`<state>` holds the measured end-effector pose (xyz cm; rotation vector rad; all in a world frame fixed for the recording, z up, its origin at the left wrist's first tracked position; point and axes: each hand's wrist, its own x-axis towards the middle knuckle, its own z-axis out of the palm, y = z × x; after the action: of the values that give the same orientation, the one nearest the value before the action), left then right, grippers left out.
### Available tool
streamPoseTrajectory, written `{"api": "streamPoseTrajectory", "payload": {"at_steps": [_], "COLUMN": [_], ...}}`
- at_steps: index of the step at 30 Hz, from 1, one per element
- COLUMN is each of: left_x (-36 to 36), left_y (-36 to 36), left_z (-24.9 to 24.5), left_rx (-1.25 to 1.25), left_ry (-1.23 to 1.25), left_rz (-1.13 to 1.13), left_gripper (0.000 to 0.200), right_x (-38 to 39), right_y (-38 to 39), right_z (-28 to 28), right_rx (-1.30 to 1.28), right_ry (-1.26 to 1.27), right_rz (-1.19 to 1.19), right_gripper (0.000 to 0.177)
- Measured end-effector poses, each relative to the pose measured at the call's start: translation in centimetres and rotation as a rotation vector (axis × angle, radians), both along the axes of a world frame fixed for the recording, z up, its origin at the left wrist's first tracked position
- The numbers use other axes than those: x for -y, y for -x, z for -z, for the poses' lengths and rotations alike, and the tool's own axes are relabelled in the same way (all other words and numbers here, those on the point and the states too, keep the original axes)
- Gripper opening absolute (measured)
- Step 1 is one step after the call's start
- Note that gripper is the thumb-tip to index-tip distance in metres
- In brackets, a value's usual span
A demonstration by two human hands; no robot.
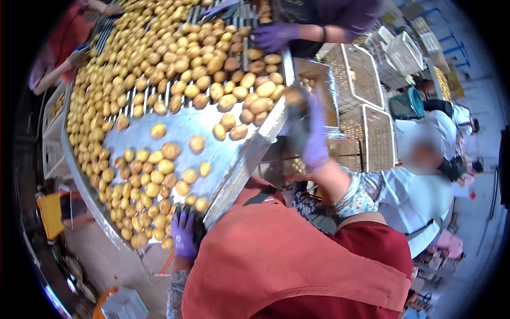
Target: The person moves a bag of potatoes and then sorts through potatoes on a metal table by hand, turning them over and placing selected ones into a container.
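Note:
Many round yellow-brown potatoes (154, 189) lie on a metal sorting table (183, 127). At the table's lower edge is my left hand (185, 234), in a purple and dark glove. Its fingers are stretched out beside the nearest potatoes, with nothing visible in them. My right hand (309, 130), gloved the same way, is smeared by motion beyond the table's right rim (255, 151). A brownish potato (294, 96) shows at its fingertips and appears gripped. The exact finger positions on it are blurred.
A co-worker's purple-gloved hand (276, 37) is at the table's far right. Another person's hand (78, 56) rests at the left edge. An open cardboard box (319, 72) and white plastic crates (380, 138) stand to the right. A person in pale clothing (404, 194) is farther right.

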<state>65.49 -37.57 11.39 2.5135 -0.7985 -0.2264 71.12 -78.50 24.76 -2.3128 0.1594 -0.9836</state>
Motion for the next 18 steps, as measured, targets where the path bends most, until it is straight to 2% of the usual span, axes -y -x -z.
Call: {"api": "streamPoseTrajectory", "payload": {"at_steps": [1,3,4,5,6,7,9,10,11,12,13,14,16,18], "left_x": [0.3,0.6,0.5,0.5,0.9,1.5,3.3,3.9,3.5,3.5,2.7,1.1,-2.3,-3.8], "left_y": [0.1,0.5,0.9,1.0,0.5,-0.1,-0.9,-1.0,-0.6,-0.3,0.5,1.2,2.6,3.1], "left_z": [-0.7,-1.5,-1.3,-1.3,-1.6,-2.1,-2.7,-2.7,-1.4,-2.2,-2.5,-2.7,-3.5,-4.2], "left_rx": [0.017,0.030,0.083,0.083,0.087,0.074,0.038,0.015,-0.025,-0.055,-0.081,-0.102,-0.139,-0.125], "left_ry": [0.012,0.044,0.093,0.114,0.136,0.095,0.036,0.018,-0.143,-0.165,-0.197,-0.234,-0.223,-0.151], "left_rz": [-0.002,-0.038,-0.063,-0.074,-0.086,-0.093,-0.103,-0.099,-0.024,-0.008,0.001,0.007,-0.026,-0.122], "left_gripper": [0.044,0.041,0.041,0.041,0.041,0.042,0.045,0.046,0.047,0.045,0.045,0.044,0.046,0.047], "right_x": [4.9,12.5,16.3,21.0,26.8,26.7,22.5,20.8,17.6,12.9,7.6,5.7,-1.6,-6.6], "right_y": [-0.1,0.5,0.8,1.5,2.0,1.0,-0.8,-2.4,-3.9,-5.2,-6.2,-7.7,-8.4,-7.3], "right_z": [0.0,-6.7,-9.5,-11.1,-10.2,-9.5,-7.8,-4.7,0.2,3.1,4.0,7.4,7.9,10.4], "right_rx": [0.240,0.499,0.589,0.243,0.197,0.129,-0.008,-0.185,-0.238,-0.284,-0.430,-0.380,-0.532,-0.474], "right_ry": [0.037,0.360,0.888,0.852,0.531,0.226,0.328,0.272,0.424,0.348,0.129,0.396,0.476,0.509], "right_rz": [0.108,0.555,0.767,0.877,0.656,0.656,0.517,0.427,0.316,0.089,-0.089,-0.179,-0.072,-0.143], "right_gripper": [0.055,0.057,0.055,0.057,0.061,0.061,0.053,0.049,0.046,0.051,0.053,0.054,0.057,0.061]}}
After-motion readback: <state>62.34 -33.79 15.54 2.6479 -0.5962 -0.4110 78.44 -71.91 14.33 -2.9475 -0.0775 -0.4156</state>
